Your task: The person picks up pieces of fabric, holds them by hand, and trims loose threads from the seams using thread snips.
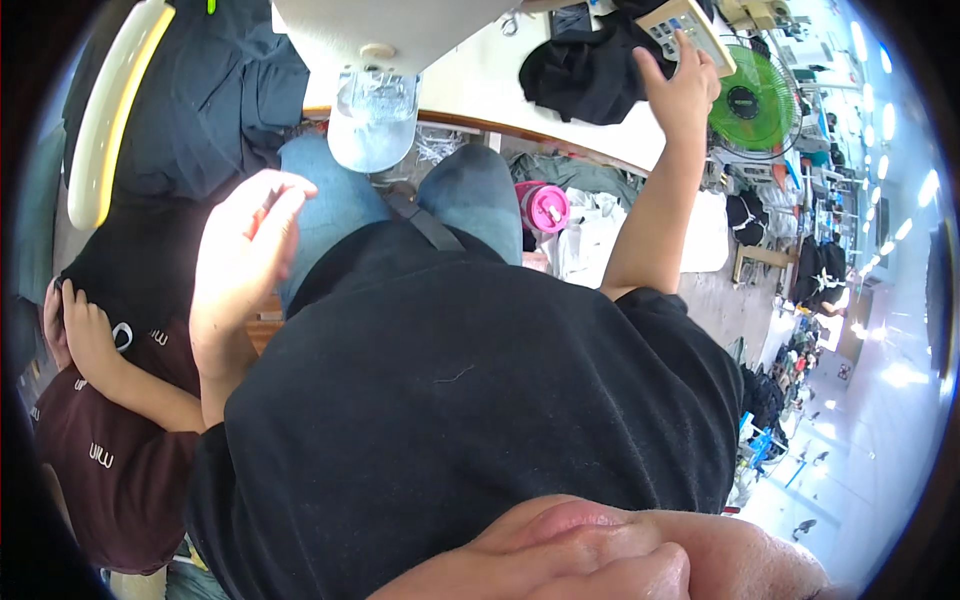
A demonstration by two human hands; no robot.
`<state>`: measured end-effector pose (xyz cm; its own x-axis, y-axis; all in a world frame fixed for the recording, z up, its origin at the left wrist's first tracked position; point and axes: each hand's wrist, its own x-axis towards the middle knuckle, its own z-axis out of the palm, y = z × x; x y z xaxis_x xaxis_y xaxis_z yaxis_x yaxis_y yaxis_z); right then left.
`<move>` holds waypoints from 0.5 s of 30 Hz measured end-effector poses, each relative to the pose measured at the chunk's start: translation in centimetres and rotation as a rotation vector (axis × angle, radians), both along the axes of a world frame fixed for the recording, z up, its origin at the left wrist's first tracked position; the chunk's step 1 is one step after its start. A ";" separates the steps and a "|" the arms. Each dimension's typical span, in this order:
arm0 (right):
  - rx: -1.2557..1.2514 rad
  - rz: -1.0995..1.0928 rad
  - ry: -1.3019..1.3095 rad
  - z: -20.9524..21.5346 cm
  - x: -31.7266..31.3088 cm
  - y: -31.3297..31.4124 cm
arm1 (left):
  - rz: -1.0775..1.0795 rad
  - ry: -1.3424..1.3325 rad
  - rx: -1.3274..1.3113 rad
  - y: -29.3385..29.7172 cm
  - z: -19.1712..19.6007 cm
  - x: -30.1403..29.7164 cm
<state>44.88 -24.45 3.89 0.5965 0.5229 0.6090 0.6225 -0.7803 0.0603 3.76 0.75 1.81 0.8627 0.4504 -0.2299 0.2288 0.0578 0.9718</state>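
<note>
My right hand reaches up to the beige control panel with buttons at the upper right. Its fingers are spread, and the index finger lies over the buttons; whether it presses one I cannot tell. My left hand is raised over the left side of my lap, bright with glare, its fingers loosely bent and the thumb apart, with no held object visible. Ahead of it is the white sewing machine head, a clear plastic guard hanging below. Black fabric lies bunched on the white table, left of my right hand.
At the left, a co-worker in a maroon shirt sits close, hands by dark cloth. A white-and-yellow lamp-like bar stands above. Beyond the panel is a green fan. A pink container and white cloth are below the table.
</note>
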 end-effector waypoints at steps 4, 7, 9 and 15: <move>0.275 0.684 1.013 2.0 -11.1 3.3 | -0.265 -0.171 0.047 -1.7 1.5 0.7; -0.015 1.278 1.513 3.1 -17.5 5.9 | -0.402 -0.337 -0.216 -2.6 2.7 1.2; 0.065 1.357 1.787 2.2 -20.9 7.6 | -0.491 -0.610 -0.379 -3.2 2.9 2.1; 0.192 1.518 1.626 -1.1 -21.7 8.3 | -0.467 -0.782 -0.504 -3.3 0.1 2.0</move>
